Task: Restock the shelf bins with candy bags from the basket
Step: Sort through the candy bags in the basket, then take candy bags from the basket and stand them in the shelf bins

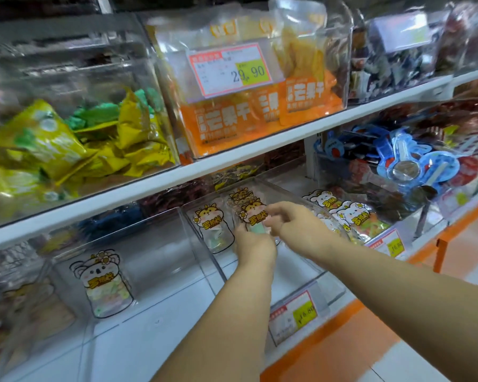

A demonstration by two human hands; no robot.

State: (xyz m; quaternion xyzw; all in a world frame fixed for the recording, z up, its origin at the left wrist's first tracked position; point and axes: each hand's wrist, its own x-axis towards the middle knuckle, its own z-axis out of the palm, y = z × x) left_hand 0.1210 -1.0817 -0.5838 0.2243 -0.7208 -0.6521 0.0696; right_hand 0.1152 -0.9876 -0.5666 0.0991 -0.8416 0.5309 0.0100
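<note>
A shop shelf [232, 164] overhangs clear bins; in the middle bin [295, 271] our left hand [255, 250] and right hand [294, 224] each have a grip clamped on one candy bag [255, 216] (basket unseen); released tilted, it may topple, we judge

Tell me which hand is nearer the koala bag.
Left. The left hand holds the hamster bag in the bin right of the koala bag; the right hand holds it farther right.

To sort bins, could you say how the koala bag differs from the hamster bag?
The koala bag stands alone in its bin, untouched; the hamster bag is held by the left hand and right hand, similar bags behind it. Koala art is pale, hamster orange. Both are clear with yellow lettering.
</note>
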